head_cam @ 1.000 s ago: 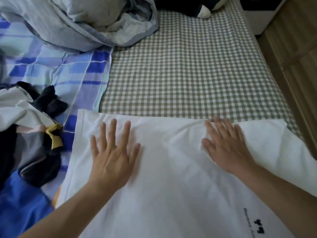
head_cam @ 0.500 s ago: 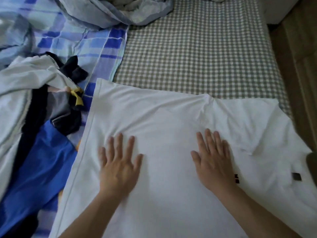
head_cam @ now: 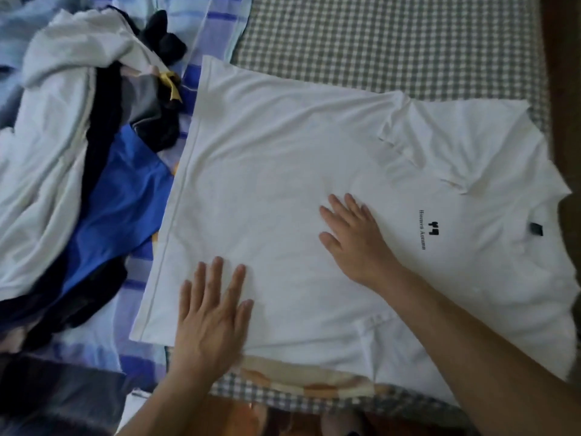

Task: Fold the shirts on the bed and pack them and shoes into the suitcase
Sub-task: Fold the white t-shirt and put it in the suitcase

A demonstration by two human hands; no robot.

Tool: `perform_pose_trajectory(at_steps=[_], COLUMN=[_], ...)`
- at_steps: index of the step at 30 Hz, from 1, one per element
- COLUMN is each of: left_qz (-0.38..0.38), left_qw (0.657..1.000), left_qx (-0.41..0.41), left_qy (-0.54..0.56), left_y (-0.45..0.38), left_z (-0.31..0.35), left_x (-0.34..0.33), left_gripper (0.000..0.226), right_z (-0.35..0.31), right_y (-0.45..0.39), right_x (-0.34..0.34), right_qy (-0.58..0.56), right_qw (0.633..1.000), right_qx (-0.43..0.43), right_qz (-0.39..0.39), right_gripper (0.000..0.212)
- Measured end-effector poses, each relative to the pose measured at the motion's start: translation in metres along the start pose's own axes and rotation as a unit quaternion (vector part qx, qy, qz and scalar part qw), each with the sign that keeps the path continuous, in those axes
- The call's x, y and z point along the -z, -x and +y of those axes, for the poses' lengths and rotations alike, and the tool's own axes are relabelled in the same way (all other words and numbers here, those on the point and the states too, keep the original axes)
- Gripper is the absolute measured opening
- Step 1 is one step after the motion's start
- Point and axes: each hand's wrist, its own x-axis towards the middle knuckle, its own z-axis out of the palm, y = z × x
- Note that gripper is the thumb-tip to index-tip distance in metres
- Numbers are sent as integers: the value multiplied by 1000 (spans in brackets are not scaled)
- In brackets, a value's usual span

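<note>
A: What were the hands doing?

B: Both lay flat, fingers straight, gripping nothing. The left hand [head_cam: 211, 313] pressed the near edge of the white cotton T-shirt [head_cam: 283, 190]; the right hand [head_cam: 355, 239] pressed its middle, beside the small black chest print [head_cam: 428, 230].

A: And the shirt?

B: Spread face up across the green-and-white checked bedsheet [head_cam: 393, 42], hem to the left, collar with its black label [head_cam: 536, 229] to the right. A heap of white, black and blue clothes [head_cam: 72, 171] lay just beside the hem, on a blue plaid blanket [head_cam: 220, 23].
</note>
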Motion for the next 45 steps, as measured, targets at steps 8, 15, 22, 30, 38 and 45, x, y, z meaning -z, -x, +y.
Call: perform_pose_trajectory(at_steps=[8,15,22,30,38,45], left_qz=[158,-15,-6,-53,38,70], left_qw=[828,879,843,788,461,484], left_qx=[387,306,333,362,520,532], left_qy=[373,366,423,496,719,691], left_y=[42,25,47,55,82,116], left_z=[-80,-112,-133,-139,-103,-93], left_x=[8,33,49,28,-18,-12], left_gripper=[68,43,26,29,41,34], right_z=[-50,-50,-36,-28,-19,3], right_y=[220,232,235,247,258,298], right_x=[-24,-29,-18,-11,11,25], right_qy=[-151,-633,-562,-669,-684,-716], right_qw=[914,419,420,350,330,320], right_qx=[-295,-567,-586,-561,-550,-526], right_qz=[235,320,406,339,347,327], right_gripper=[7,31,31,25,12,33])
